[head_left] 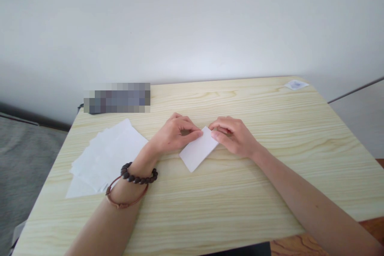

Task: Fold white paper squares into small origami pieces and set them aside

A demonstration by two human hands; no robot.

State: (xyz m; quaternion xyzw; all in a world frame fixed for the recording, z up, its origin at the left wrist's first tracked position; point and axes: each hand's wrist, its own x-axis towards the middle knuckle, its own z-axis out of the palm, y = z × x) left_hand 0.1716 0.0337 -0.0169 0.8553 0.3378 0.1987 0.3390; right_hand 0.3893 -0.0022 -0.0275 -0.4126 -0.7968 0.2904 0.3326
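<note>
A small white rectangle of paper, apparently folded, lies slanted at the middle of the table. My left hand pinches its far left edge between thumb and fingers. On the other side, my right hand grips the far right corner, thumb on top and fingers curled behind. Both hands are closed on the paper, and their fingertips are close together near its far end. The undersides of the fingers are partly hidden.
Several loose white sheets overlap on the left, partly behind my left wrist. A blurred dark object sits at the back left. A small white packet lies at the back right of the pale wooden table, against a wall.
</note>
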